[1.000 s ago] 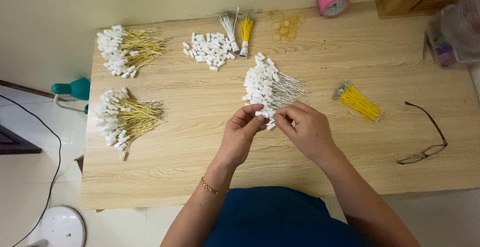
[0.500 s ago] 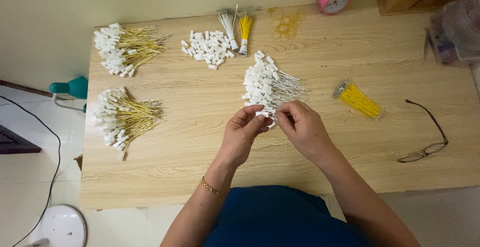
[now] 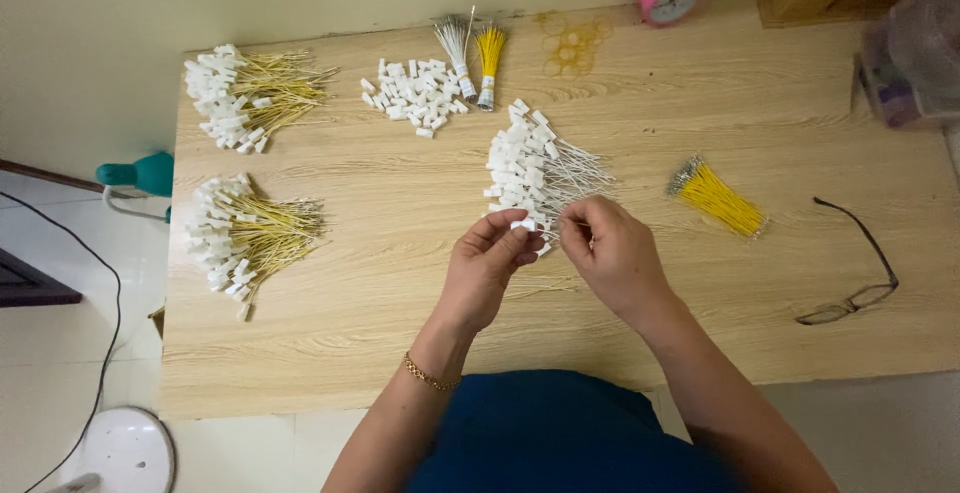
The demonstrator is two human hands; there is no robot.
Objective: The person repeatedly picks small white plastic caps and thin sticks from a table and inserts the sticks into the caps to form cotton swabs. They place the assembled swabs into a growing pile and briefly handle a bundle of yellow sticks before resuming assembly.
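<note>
My left hand [image 3: 488,271] pinched a small white connector [image 3: 523,224] between thumb and fingertips; my right hand [image 3: 612,255] was closed on a thin wire [image 3: 553,225] beside it, both just below the white-wired pile [image 3: 535,165] on the wooden table [image 3: 400,283].

Evenly and softly lit, fairly bright, with no glare on the wooden table [image 3: 400,333]. Only faint, short shadows under the hands at centre frame. Sharp across the middle; slightly soft and blurred at the upper right corner. Mild wide-angle bending along the table edges.
</note>
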